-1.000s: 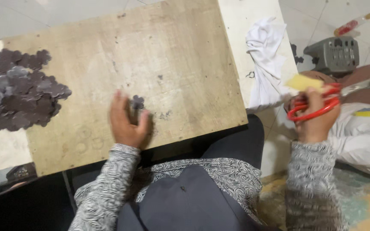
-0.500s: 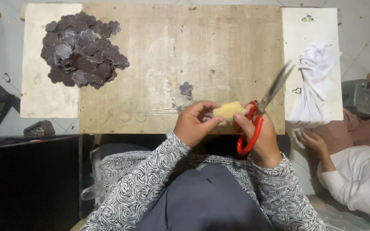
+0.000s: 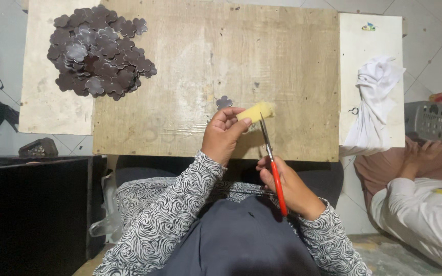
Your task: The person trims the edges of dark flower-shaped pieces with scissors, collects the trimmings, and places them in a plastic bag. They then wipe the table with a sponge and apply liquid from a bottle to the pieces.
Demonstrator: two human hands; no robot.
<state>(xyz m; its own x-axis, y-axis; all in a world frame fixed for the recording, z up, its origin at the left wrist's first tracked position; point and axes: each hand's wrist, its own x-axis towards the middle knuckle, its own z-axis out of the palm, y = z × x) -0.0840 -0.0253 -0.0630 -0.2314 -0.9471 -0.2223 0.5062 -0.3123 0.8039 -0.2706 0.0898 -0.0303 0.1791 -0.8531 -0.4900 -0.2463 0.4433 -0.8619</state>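
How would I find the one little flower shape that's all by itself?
Start at the big wooden board in the middle. The pile of dark flower-shaped pieces sits at its top left corner; look away from it, toward the lower middle, just above the left hand. There lies the single piece, dark, scalloped and alone, beside the yellow block.
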